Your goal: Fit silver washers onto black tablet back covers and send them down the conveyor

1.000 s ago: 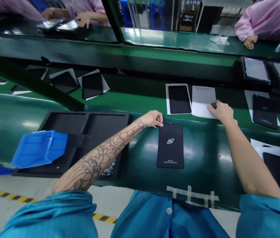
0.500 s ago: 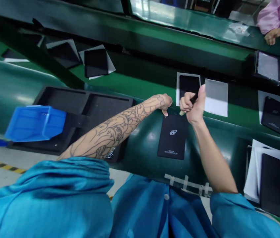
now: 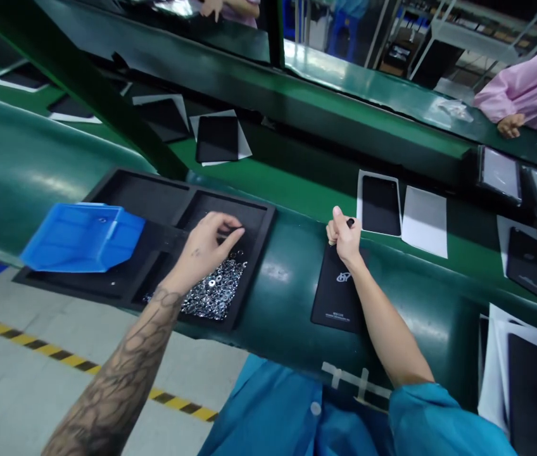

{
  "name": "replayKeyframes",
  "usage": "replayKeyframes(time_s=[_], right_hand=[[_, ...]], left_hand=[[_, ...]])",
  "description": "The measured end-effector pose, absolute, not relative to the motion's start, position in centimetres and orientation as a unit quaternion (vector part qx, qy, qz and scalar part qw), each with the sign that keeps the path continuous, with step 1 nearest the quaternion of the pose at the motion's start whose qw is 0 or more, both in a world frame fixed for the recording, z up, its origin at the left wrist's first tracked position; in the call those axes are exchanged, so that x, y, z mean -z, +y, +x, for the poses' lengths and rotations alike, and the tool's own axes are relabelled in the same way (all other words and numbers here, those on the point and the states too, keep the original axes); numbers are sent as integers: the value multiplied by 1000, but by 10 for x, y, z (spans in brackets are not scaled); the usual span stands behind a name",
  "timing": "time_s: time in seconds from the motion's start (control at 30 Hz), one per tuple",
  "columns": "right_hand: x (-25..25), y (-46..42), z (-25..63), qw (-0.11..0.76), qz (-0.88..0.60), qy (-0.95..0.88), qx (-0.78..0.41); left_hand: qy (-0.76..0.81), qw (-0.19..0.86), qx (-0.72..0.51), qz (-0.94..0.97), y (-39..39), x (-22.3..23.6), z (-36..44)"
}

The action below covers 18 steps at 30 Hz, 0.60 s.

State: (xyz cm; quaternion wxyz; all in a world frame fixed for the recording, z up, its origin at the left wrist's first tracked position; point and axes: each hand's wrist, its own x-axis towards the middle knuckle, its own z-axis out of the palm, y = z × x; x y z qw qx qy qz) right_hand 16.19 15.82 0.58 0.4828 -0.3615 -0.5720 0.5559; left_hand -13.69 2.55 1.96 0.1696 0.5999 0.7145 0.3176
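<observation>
A black tablet back cover (image 3: 337, 297) with a white logo lies on the dark green bench edge in front of me. My right hand (image 3: 343, 235) is closed around a small black pen-like tool, held upright over the cover's top edge. My left hand (image 3: 206, 244) hovers over a heap of small silver washers (image 3: 214, 292) in a black foam tray (image 3: 254, 272). Its fingers are curled together in a pinch just above the heap; what they hold, if anything, is too small to see.
A blue plastic bin (image 3: 83, 235) sits on the tray's left part. On the green conveyor (image 3: 297, 183) lie several black covers on white sheets (image 3: 424, 220). More covers are stacked at the right (image 3: 529, 373). People in pink sleeves (image 3: 529, 95) work on the far side.
My left hand left the cover's top edge and swung left to the washer tray. My right hand stayed clenched on the tool over the cover. The view shifted left.
</observation>
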Motion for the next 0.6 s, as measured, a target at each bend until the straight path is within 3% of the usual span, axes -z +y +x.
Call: replayKeyframes(time_s=[0.17, 0.6], right_hand=[[3, 150, 165, 471, -364, -612, -521], [11, 151, 169, 480, -347, -608, -529]], left_hand=[[738, 190, -189, 619, -22, -5, -161], [743, 202, -155, 619, -12, -18, -132]])
